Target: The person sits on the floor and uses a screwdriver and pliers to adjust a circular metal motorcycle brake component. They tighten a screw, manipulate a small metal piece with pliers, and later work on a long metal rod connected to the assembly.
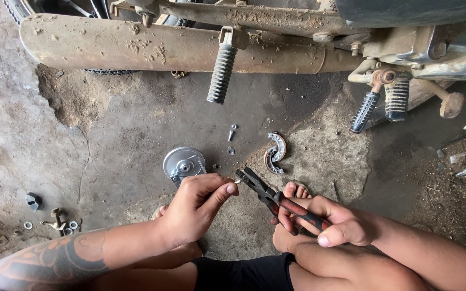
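My left hand [195,207] pinches a tiny metal piece [238,181] between thumb and forefinger. My right hand [327,221] grips red-handled pliers [276,198], whose jaws point up-left and meet that small piece. Just beyond my left hand a round silver brake plate [184,163] lies on the ground. Two curved brake shoes [275,152] lie to its right. A small bolt [232,132] and a washer [231,151] rest on the concrete between them.
A muddy motorcycle exhaust pipe [136,46] spans the top, with ribbed footpegs [221,73] [397,97] hanging below. Loose washers and nuts [60,222] lie at the left. My bare foot [296,189] shows under the pliers. Rough dirt lies at the right.
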